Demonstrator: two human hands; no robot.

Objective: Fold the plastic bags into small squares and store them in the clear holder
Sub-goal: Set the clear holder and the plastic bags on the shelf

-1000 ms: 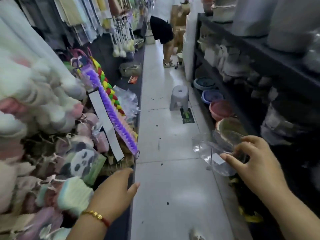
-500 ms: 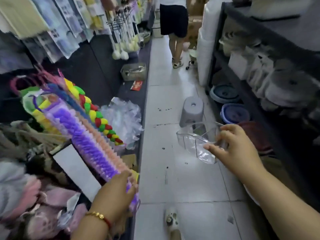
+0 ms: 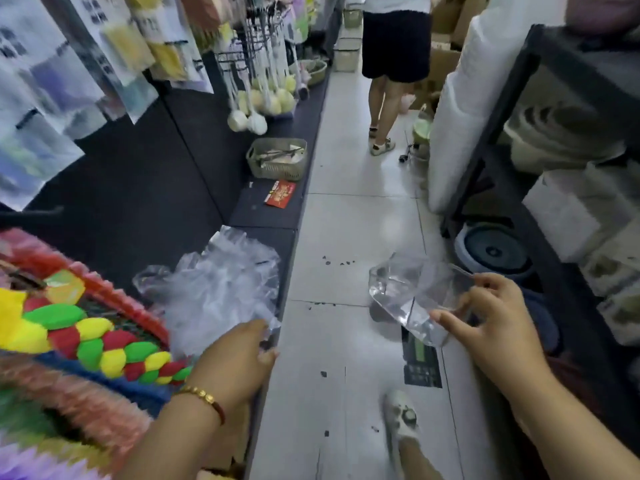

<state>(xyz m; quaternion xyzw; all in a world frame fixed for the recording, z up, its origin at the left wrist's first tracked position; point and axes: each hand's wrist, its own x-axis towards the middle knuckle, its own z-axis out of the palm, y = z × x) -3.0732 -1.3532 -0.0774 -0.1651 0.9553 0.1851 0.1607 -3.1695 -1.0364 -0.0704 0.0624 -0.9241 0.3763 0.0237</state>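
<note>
Clear holder (image 3: 412, 299) hung over the aisle floor at right, pinched in the right hand (image 3: 491, 327) — probably kept ready — while the left hand (image 3: 239, 358) fingers closed on the near edge of the plastic bags (image 3: 221, 285) heaped on the table.

One head-worn camera looks forward and down a shop aisle, wide-angled, both hands near at the bottom edge, the tiled floor (image 3: 353, 216) running ahead between the dark shelf (image 3: 270, 209) and a rack (image 3: 502, 140)
</note>
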